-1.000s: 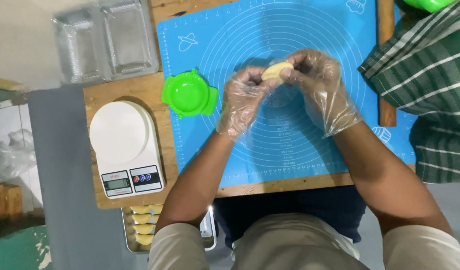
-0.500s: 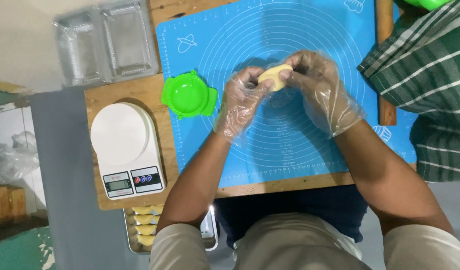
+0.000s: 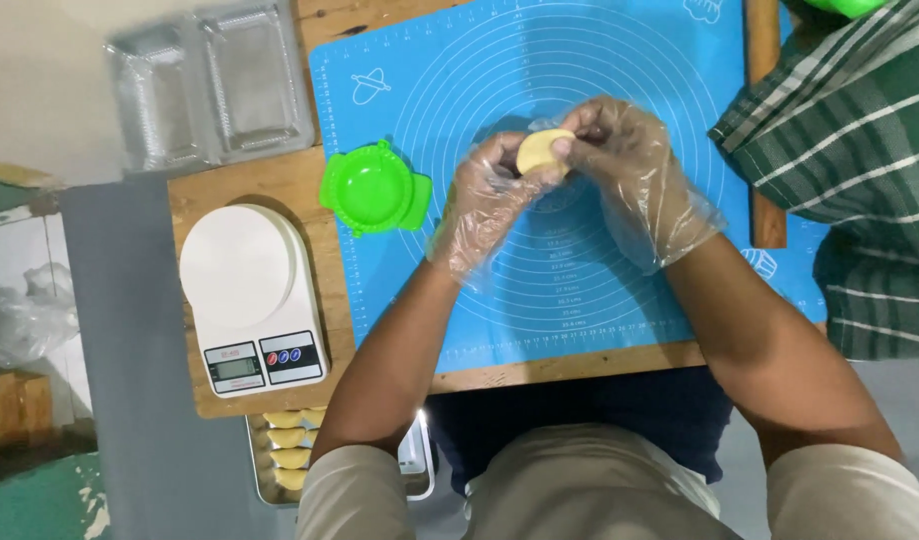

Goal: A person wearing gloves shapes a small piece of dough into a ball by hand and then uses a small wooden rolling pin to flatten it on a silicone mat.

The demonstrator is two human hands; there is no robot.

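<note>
- Pale yellow dough [image 3: 542,151], a small round disc, sits pinched between both hands above the middle of the frame, held just over the blue mat [image 3: 599,290].
- Left hand [image 3: 489,200], in a thin clear glove, cups the dough from below and from its left, fingers curled round it in a loose grip.
- Right hand [image 3: 634,170], gloved the same, closes on the dough's right edge with thumb and fingertips pressed to the rim.
- Compared with a second ago, the dough shows a broader, flatter face toward the camera and sits a touch further left between the fingers; both hands have stayed in nearly the same spot over the mat. By my judgement the piece is being turned and pressed thinner in the fingers rather than set down.
- Left of the hands, a green hinged mould [image 3: 374,188] lies open on the mat's edge, untouched.
- Lower left, a white scale [image 3: 249,290] rests on the wooden board [image 3: 279,185], with nothing on its plate.
- Upper left, a clear plastic tray [image 3: 214,80] lies beside the board.
- Bottom of the frame, under the table edge, a metal tray [image 3: 414,465] holds a few folded yellow pieces [image 3: 287,440].
- At right, another person's green striped sleeve [image 3: 849,150] reaches into view, near a wooden rolling pin [image 3: 762,110].
</note>
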